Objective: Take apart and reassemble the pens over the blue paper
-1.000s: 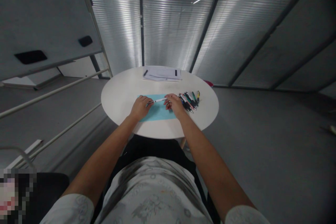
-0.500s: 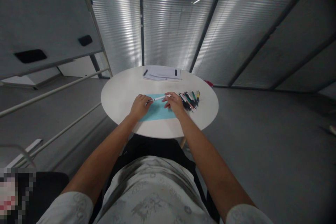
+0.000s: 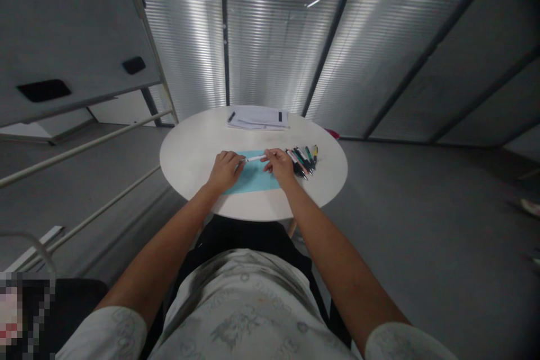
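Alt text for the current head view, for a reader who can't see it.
A person's left hand and right hand hold a slim white pen by its two ends, above a blue sheet on a round white table. More pens lie clustered beside the right hand; papers lie near the far edge.

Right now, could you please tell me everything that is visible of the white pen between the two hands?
The slim white pen looks like plastic, with a small dark mark near its left end. It lies nearly crosswise above the blue sheet, right end slightly farther away. The left hand holds one end, the right hand the other; fingers hide its tips.
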Tool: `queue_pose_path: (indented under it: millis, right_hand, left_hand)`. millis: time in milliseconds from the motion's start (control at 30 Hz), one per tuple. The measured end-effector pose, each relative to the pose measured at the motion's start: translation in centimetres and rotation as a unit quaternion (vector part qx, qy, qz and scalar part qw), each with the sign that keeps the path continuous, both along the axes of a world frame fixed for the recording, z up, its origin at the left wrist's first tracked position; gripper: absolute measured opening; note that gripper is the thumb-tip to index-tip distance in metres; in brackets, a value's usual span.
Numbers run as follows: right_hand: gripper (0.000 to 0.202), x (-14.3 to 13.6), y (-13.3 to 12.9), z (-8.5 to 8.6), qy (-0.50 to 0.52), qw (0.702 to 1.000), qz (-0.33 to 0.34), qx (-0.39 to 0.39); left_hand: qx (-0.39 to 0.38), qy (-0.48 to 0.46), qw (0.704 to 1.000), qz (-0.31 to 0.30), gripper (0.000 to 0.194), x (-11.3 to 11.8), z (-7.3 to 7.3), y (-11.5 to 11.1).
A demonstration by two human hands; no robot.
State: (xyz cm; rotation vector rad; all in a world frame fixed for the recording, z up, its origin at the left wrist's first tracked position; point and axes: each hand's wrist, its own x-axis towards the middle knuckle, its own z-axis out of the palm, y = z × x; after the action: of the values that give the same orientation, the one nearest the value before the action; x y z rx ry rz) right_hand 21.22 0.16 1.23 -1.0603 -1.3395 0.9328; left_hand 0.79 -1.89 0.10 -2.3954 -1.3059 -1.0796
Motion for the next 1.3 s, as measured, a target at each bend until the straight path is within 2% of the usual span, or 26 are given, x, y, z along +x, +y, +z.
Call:
queue_pose_path:
  millis: [167, 333, 400, 467, 533, 600, 833, 1033, 1233, 1300]
  right_hand:
    - [0.05, 0.02, -0.05, -0.12, 0.016, 1.0, 0.021, -0.008]
    - [0.052, 0.33, -0.44, -0.31, -0.077, 0.994, -0.064, 0.034]
    - [0.048, 0.4, -0.57, -0.29, -0.064, 0.996, -0.049, 0.044]
    - [0.042, 0.41, -0.56, -0.27, -0.028, 0.999, -0.002, 0.042]
    - [0.044, 0.4, -0.39, -0.29, -0.005, 0.999, 0.038, 0.037]
    - [0.046, 0.37, -0.16, -0.34, -0.005, 0.998, 0.05, 0.037]
    - [0.049, 0.27, -0.25, -0.19, -0.076, 0.997, -0.011, 0.017]
    - [0.051, 0.07, -0.25, -0.04, -0.01, 0.999, 0.047, 0.015]
    - [0.05, 0.05, -0.15, 0.03, -0.067, 0.998, -0.001, 0.001]
    - [0.049, 0.09, -0.19, 0.13, -0.047, 0.999, 0.001, 0.002]
  left_hand:
    - [-0.004, 0.005, 1.0, 0.015, 0.03, -0.04, -0.25, 0.09]
    - [0.0, 0.005, 1.0, 0.019, 0.025, -0.03, -0.06, 0.03]
    - [0.004, 0.004, 1.0, 0.021, 0.024, -0.02, 0.09, -0.05]
    - [0.009, 0.0, 1.0, 0.024, 0.024, -0.02, 0.17, -0.05]
    - [0.011, -0.003, 1.0, 0.029, 0.024, -0.05, 0.16, 0.01]
    - [0.01, -0.004, 0.999, 0.032, 0.023, -0.09, 0.11, 0.08]
    - [0.01, -0.003, 1.0, 0.028, 0.022, -0.15, 0.3, 0.0]
    - [0.021, -0.012, 0.999, 0.029, 0.022, -0.26, 0.24, 0.28]
    - [0.026, -0.007, 0.999, 0.025, 0.022, -0.28, 0.2, 0.34]
    - [0.023, -0.007, 0.999, 0.025, 0.022, -0.24, 0.31, 0.26]
